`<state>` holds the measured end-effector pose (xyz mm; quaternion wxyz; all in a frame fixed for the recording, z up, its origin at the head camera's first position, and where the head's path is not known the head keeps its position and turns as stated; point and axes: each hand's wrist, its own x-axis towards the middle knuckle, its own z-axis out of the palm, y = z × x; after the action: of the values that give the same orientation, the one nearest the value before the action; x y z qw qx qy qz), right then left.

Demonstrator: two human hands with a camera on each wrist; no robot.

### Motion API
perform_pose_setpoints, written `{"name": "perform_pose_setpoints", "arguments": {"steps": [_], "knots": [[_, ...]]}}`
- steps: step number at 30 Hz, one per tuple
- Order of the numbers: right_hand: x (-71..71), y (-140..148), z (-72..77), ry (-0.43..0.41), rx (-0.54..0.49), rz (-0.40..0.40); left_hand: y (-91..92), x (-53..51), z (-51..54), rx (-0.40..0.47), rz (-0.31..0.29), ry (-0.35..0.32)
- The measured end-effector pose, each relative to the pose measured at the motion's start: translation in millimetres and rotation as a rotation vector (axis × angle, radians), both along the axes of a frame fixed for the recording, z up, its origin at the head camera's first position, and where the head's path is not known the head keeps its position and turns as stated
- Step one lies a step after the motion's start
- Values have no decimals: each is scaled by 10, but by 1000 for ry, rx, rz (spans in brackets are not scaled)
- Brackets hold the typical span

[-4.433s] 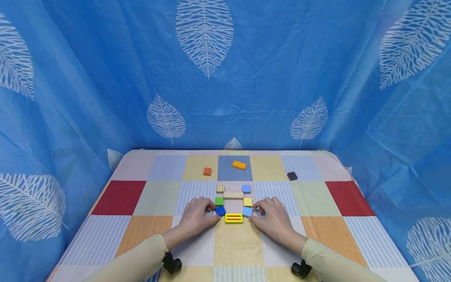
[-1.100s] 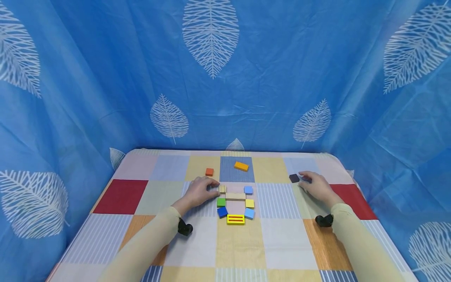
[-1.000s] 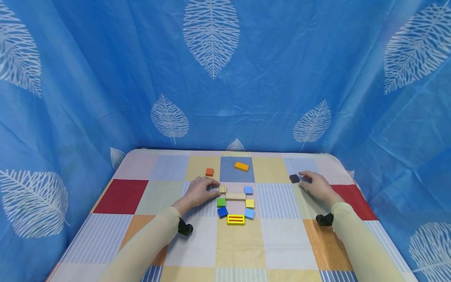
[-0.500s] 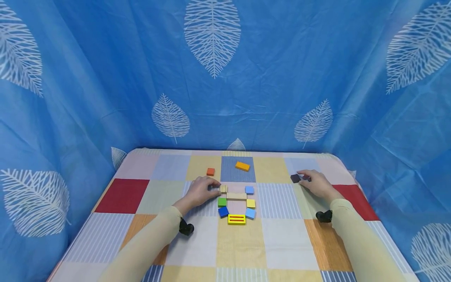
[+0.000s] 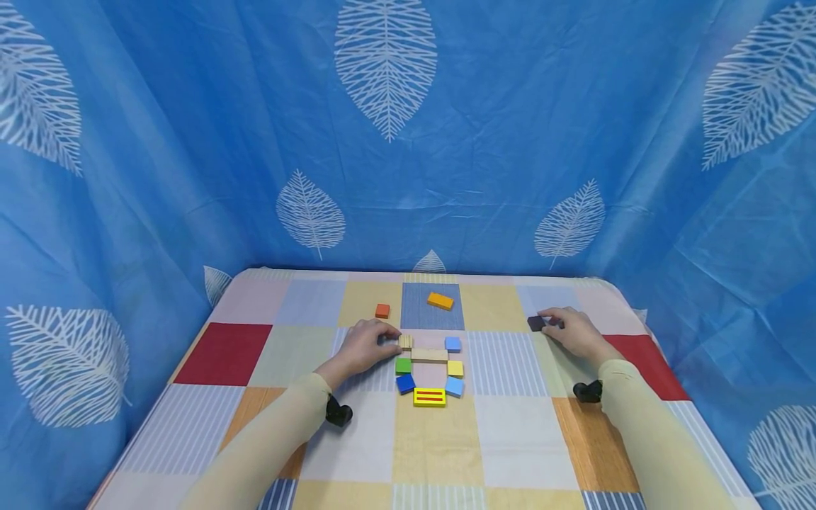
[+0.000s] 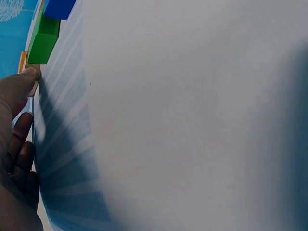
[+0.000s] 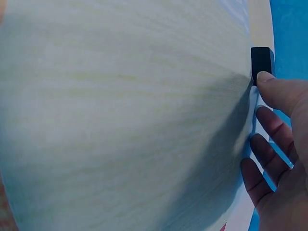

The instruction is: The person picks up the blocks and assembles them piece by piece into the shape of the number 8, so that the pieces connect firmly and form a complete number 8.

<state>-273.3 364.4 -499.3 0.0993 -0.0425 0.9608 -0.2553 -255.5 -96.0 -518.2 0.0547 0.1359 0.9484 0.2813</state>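
My left hand (image 5: 365,345) pinches a small striped wooden block (image 5: 406,343) at the far left corner of a block arrangement; its thumb presses against the wood in the left wrist view. Off to the right, my right hand (image 5: 572,333) has thumb and index finger at a black block (image 5: 535,324) lying on the cloth. In the right wrist view the thumb lies on the black block (image 7: 261,60), while the other fingers are spread below. Beside the wooden block runs a plain wooden plank (image 5: 430,355), with a light blue block (image 5: 452,344) at its right end.
Nearer me are a green block (image 5: 404,365), a yellow block (image 5: 455,368), a dark blue block (image 5: 405,384), another light blue block (image 5: 454,387) and a yellow red-striped block (image 5: 430,397). Behind lie an orange-red block (image 5: 382,311) and an orange block (image 5: 440,301). Blue curtains (image 5: 484,142) surround the table.
Both hands have left the two lower blue blocks: the left went to the striped wooden block, the right to the black block. Lately the right fingers have closed in on the black block.
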Motion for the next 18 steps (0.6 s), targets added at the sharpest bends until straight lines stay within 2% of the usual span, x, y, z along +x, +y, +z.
{"name": "perform_pose_setpoints", "arguments": {"steps": [9,18], "knots": [[3,22,-48,62,-17,-3,2,1,-7,-8,1,-1],[-4,52,-80,82,-34,5,-1,-1,-4,-8,1,-4]]}}
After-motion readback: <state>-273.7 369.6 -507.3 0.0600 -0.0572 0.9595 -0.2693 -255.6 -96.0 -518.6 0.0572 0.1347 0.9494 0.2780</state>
